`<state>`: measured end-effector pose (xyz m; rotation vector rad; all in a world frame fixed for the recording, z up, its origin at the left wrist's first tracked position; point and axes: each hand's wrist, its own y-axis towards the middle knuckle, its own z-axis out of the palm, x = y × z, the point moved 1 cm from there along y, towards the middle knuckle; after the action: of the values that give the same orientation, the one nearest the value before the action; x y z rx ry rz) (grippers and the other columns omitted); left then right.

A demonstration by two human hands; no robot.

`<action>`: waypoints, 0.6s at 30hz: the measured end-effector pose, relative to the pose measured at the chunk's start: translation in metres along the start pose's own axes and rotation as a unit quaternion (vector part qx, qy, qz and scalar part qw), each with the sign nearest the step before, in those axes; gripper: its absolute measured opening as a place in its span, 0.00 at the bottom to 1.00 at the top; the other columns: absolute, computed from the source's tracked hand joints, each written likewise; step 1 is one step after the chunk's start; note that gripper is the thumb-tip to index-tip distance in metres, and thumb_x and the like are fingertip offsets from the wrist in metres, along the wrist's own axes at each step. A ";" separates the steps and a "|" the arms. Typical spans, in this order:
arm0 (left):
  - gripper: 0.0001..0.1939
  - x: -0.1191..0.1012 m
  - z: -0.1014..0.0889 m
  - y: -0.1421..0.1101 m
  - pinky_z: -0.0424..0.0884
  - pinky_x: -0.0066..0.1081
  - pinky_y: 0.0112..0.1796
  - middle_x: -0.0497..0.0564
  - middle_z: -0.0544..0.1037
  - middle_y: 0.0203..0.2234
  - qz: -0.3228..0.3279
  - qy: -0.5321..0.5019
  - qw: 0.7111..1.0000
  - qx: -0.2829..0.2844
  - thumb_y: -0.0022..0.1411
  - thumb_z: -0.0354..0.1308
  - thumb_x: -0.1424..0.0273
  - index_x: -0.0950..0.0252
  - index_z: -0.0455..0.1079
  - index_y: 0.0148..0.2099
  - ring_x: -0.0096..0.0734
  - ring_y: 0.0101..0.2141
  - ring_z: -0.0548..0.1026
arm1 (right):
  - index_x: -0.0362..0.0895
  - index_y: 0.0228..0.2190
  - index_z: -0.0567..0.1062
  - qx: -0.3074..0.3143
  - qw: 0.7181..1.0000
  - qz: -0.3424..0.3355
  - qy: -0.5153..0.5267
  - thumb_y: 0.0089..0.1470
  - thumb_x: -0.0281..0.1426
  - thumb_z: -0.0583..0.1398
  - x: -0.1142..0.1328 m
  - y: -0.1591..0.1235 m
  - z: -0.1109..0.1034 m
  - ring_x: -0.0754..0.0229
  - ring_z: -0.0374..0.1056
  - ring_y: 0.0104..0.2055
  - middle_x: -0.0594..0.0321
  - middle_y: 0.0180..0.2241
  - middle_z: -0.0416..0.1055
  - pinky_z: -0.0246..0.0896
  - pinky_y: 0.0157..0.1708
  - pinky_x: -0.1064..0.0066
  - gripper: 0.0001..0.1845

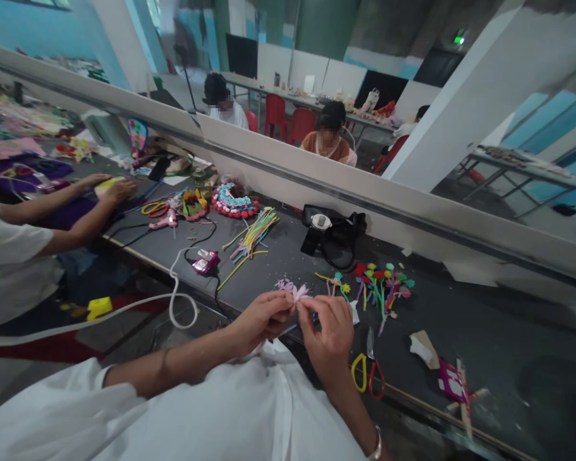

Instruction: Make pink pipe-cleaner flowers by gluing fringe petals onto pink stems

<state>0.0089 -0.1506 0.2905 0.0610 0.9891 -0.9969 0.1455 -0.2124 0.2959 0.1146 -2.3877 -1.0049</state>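
Near the table's front edge, my left hand [266,315] and my right hand [329,330] meet fingertip to fingertip. Between them they pinch a small pale pink pipe-cleaner flower [300,292], its petals pointing up. Just behind my left fingers lie pale lilac scraps [283,283]. A yellow pipe-cleaner stem with small flowers [338,282] is beyond my right hand. To its right lie finished pipe-cleaner flowers [381,282] in several colours. Scissors [368,365] with one yellow and one red handle rest at the table edge beside my right wrist.
Loose pipe cleaners [254,234] lie in a bundle ahead. A black strap with a white device [321,221] sits near the low partition [288,163]. At left are a pink glue gun [164,221] and a white cable [175,282]. A co-worker's hands [110,189] work further left.
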 end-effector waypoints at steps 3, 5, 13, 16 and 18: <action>0.11 0.000 -0.001 0.000 0.38 0.23 0.17 0.37 0.47 0.16 0.006 0.004 1.000 0.001 0.58 0.59 0.66 0.64 0.61 0.29 0.17 0.17 0.42 | 0.45 0.34 0.74 0.002 1.000 0.004 0.002 0.57 0.26 0.62 0.000 0.000 0.001 0.59 0.65 0.36 0.62 0.32 0.73 0.58 0.41 0.64 0.02; 0.10 0.000 -0.002 0.001 0.38 0.23 0.17 0.37 0.47 0.16 0.009 0.005 1.000 0.003 0.58 0.59 0.66 0.64 0.61 0.30 0.17 0.17 0.42 | 0.45 0.34 0.74 0.008 1.000 0.007 0.002 0.57 0.27 0.61 0.000 0.000 0.002 0.59 0.65 0.36 0.62 0.31 0.73 0.58 0.41 0.64 0.02; 0.12 0.001 -0.009 0.005 0.37 0.23 0.17 0.37 0.49 0.17 0.027 0.002 1.000 -0.006 0.59 0.60 0.63 0.65 0.64 0.33 0.16 0.16 0.43 | 0.44 0.39 0.73 -0.018 0.999 0.033 0.036 0.57 0.28 0.62 -0.005 0.001 -0.002 0.61 0.66 0.36 0.62 0.32 0.72 0.61 0.41 0.66 0.07; 0.13 -0.002 -0.010 0.005 0.38 0.22 0.17 0.38 0.52 0.16 0.039 0.009 0.999 -0.018 0.58 0.61 0.61 0.65 0.66 0.34 0.15 0.16 0.45 | 0.44 0.41 0.72 -0.029 0.998 0.042 0.047 0.57 0.26 0.62 -0.006 0.001 -0.008 0.61 0.66 0.36 0.62 0.32 0.71 0.62 0.40 0.67 0.08; 0.13 -0.004 -0.009 0.005 0.40 0.22 0.17 0.39 0.56 0.16 0.051 0.010 0.998 -0.023 0.57 0.63 0.61 0.65 0.66 0.33 0.15 0.15 0.48 | 0.44 0.40 0.72 -0.028 0.997 0.044 0.057 0.57 0.26 0.62 -0.004 0.001 -0.011 0.62 0.66 0.35 0.62 0.33 0.71 0.63 0.40 0.68 0.08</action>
<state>0.0058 -0.1407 0.2858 0.0820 1.0163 -0.8818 0.1543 -0.2177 0.3005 0.0459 -2.2404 -0.9957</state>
